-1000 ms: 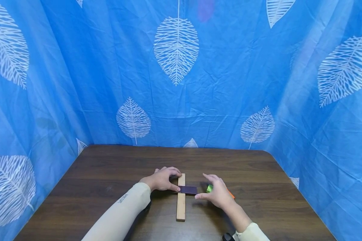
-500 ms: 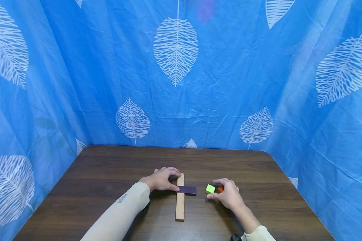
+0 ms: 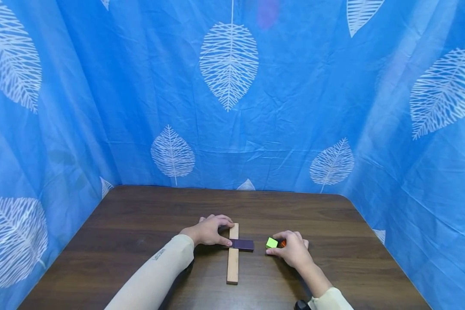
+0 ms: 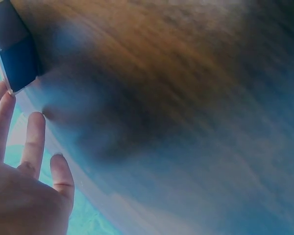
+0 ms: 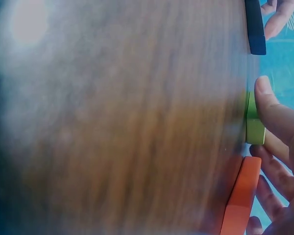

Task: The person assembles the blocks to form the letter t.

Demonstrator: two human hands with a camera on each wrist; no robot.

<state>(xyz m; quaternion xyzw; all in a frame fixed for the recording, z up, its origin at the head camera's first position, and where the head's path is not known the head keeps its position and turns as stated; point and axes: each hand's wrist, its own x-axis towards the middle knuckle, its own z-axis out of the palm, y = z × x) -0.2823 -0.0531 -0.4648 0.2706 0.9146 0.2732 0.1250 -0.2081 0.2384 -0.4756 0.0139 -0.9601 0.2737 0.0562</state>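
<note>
A light wooden strip (image 3: pixel 233 267) lies lengthwise on the table, with a dark purple block (image 3: pixel 243 245) lying across it. My left hand (image 3: pixel 209 231) rests at their left side: its thumb touches the purple block's left end and a fingertip meets the strip's far end. In the left wrist view, extended fingers (image 4: pixel 35 139) show below the dark block (image 4: pixel 17 56). To the right, my right hand (image 3: pixel 294 249) pinches a bright green cube (image 3: pixel 271 243) between thumb and forefinger. An orange block (image 5: pixel 242 196) sits close behind the cube, partly hidden under the fingers in the head view.
The dark brown wood-grain table (image 3: pixel 151 215) has rounded far corners. A blue curtain (image 3: pixel 286 107) with white leaf prints hangs behind it and along both sides. A dark wrist device (image 3: pixel 302 305) shows at the right sleeve.
My right hand has moved rightward from beside the purple block to the green cube, and its thumb and forefinger have drawn together on it. My left hand stays in place.
</note>
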